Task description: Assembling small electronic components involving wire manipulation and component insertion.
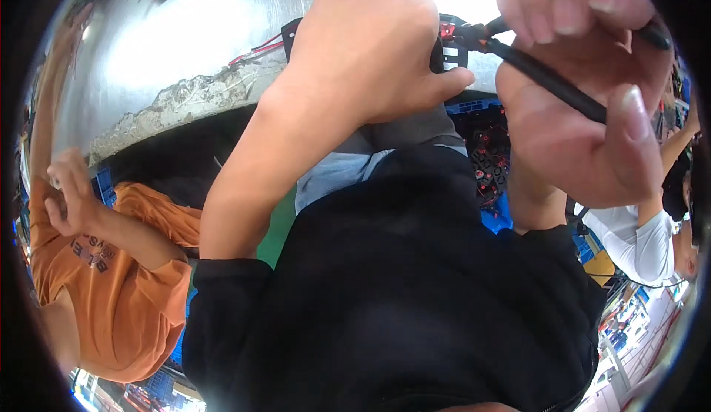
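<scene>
Our right hand (600,78) clasps black-handled pliers (552,82) at a flat black slotted frame (462,58); our left hand (370,45) covers it, grip hidden.

Dk printed lettering (90,255) on front of orange tee (137,316), far L

this looks like an assembly workshop: a metal worktop (192,34) with a chipped edge, black-handled pliers (549,81) at a wired black frame (289,35), a blue crate (475,106) by small black-and-red parts (489,161), a person in orange (122,301) and another in white (629,245).
</scene>
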A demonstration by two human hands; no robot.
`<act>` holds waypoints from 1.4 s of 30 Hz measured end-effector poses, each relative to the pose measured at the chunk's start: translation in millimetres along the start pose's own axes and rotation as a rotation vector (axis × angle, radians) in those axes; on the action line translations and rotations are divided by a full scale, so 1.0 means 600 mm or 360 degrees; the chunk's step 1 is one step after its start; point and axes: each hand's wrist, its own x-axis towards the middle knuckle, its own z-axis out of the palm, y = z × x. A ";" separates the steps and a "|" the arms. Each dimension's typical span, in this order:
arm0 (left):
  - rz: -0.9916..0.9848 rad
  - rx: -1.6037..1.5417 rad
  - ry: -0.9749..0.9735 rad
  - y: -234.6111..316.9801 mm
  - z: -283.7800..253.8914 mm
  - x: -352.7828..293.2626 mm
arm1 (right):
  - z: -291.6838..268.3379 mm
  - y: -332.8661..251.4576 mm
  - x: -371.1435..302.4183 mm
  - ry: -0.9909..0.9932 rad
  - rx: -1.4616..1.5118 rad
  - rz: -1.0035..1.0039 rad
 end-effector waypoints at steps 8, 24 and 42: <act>0.0100 -0.0206 0.0063 -0.012 0.001 0.007 | -0.048 -0.048 0.049 -0.0425 0.0113 0.0238; 0.0506 -0.1094 0.0157 -0.042 0.025 0.027 | -0.057 -0.026 0.113 -0.1497 0.0490 0.1372; -0.0131 -0.0192 -0.0475 -0.008 -0.032 0.024 | -0.066 -0.024 0.044 -0.0033 0.0833 0.0401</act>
